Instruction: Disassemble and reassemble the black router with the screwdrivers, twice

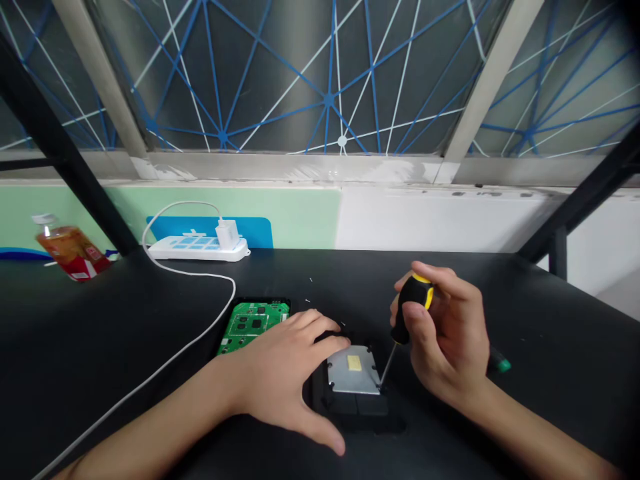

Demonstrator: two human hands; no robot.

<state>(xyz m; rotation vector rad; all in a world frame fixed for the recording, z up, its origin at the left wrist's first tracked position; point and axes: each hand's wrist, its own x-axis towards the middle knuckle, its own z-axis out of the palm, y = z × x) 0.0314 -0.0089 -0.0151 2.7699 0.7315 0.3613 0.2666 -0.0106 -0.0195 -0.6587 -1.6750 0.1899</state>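
My right hand (447, 333) is closed round the black and yellow handle of a screwdriver (416, 300). The screwdriver's thin shaft slants down to the lower right corner of a silver metal plate (345, 381), which has a pale yellow pad (354, 363) on it and sits in a black device part. My left hand (285, 367) lies with fingers spread over the left side of that part, thumb apart near its lower edge. Left of it, a green circuit board (256, 325) in a black casing is partly hidden under my left hand.
A white power strip (200, 249) with a plugged-in charger (227, 234) stands at the back; its white cable (175, 347) runs across the left. A drink bottle (73, 252) is at far left. A green-tipped tool (501, 364) lies behind my right hand.
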